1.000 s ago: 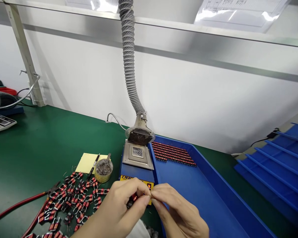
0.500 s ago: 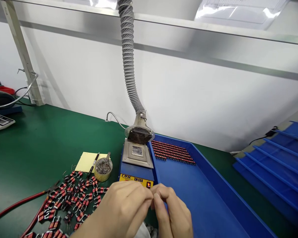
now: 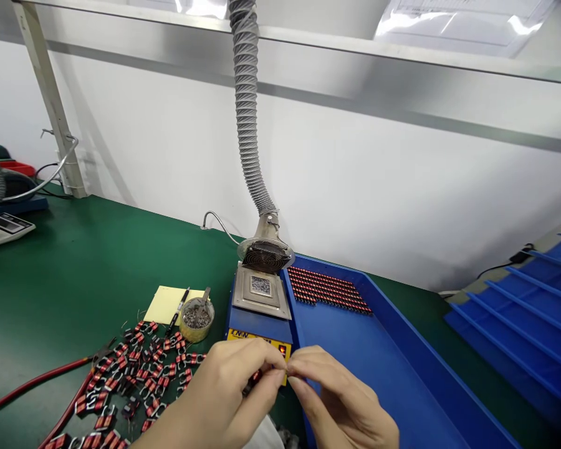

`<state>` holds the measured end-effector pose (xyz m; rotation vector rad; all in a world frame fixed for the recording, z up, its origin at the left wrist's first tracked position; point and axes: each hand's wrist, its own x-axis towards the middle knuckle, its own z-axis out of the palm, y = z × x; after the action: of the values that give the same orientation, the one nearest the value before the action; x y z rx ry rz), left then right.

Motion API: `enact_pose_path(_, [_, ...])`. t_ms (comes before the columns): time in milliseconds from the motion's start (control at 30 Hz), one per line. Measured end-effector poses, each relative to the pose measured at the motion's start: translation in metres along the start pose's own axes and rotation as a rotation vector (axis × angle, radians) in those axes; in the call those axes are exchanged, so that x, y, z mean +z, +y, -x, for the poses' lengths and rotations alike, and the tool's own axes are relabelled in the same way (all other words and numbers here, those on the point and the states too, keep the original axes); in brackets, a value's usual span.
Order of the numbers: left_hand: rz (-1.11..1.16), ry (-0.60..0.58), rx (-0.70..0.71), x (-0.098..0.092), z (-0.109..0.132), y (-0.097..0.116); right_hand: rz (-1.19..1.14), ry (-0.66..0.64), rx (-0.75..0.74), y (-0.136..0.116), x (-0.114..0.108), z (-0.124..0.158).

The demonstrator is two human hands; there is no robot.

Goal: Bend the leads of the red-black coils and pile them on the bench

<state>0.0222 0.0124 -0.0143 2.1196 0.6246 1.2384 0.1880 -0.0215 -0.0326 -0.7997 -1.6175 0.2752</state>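
Observation:
My left hand (image 3: 236, 390) and my right hand (image 3: 343, 396) meet fingertip to fingertip in front of the solder pot (image 3: 260, 312). Thumb and forefinger of the left are pinched, and a bit of a small red-and-black wire-wound coil shows in the gap behind them. The right hand pinches too, its fingertips touching the left ones; whatever lies between them is too small to make out. Left of the hands spreads a loose heap of red-and-black coils (image 3: 135, 368) with bare wire ends. Red-handled pliers (image 3: 47, 381) lie beside the heap.
Rows of coils (image 3: 327, 290) stand at the far end of a blue tray (image 3: 402, 349). A fume hose (image 3: 247, 125) hangs over the pot. Behind the heap are a round tub (image 3: 196, 321), a pen (image 3: 177, 310) and yellow paper (image 3: 156, 304). Blue stacked trays (image 3: 523, 330) stand right.
My right hand has turned and opened out to the right, its fingertips still at the left hand's. The coil between my left fingers has come into sight. The view has shifted slightly.

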Motion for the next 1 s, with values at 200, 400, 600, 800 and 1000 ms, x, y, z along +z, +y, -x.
enact_pose_path(200, [0.115,-0.123,-0.133,-0.005,-0.003,0.002,-0.124,-0.059,0.11,-0.002,0.002,-0.008])
enact_pose_path(400, [-0.044,-0.118,-0.03,-0.001,-0.001,-0.002,0.168,-0.121,-0.024,-0.004,0.001,-0.001])
enact_pose_path(600, [-0.461,0.042,0.34,0.01,0.002,-0.012,0.132,-0.095,0.402,-0.007,0.008,0.011])
enact_pose_path(800, [-0.356,0.103,0.292,0.006,0.002,-0.008,0.023,-0.019,0.437,-0.007,-0.002,0.005])
enact_pose_path(1000, [0.008,0.079,0.037,0.003,0.0,-0.003,0.077,0.022,-0.018,0.0,0.002,0.004])
